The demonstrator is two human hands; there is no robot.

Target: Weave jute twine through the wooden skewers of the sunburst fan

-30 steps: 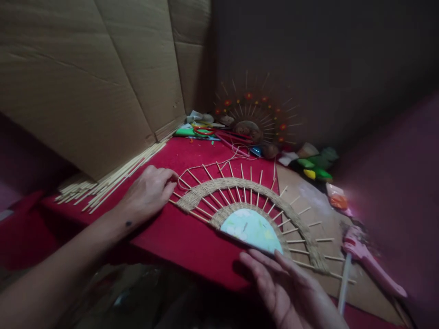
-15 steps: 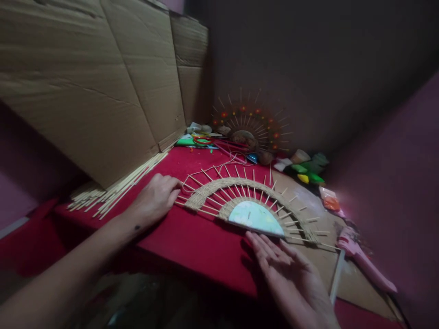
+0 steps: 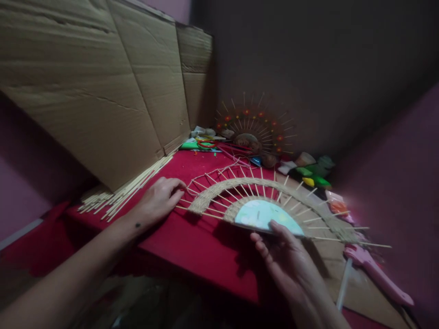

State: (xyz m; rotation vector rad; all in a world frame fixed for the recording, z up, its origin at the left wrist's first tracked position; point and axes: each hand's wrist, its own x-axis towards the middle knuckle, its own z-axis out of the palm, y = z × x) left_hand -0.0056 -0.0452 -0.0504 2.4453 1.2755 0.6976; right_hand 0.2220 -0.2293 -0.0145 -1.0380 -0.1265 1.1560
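Note:
A half-round woven piece has thin sticks fanning out from a pale blue half-disc, with two bands of twine weaving across them. My right hand grips the half-disc's straight edge, thumb on top and fingers underneath, and the piece's right side is raised off the surface. At the piece's left end my left hand is closed in a pinch on the loose twine, which runs past the stick tips toward the back. Its fingertips are partly hidden.
Loose thin sticks lie at the left by a big cardboard sheet. Behind stands a similar piece with orange flowers. A pink glue gun rests on cardboard at right. Scissors with red handles and coloured packets lie farther back.
My right hand has closed on the half-disc's edge and lifted the piece's right side. My left hand stays at the left end with the twine.

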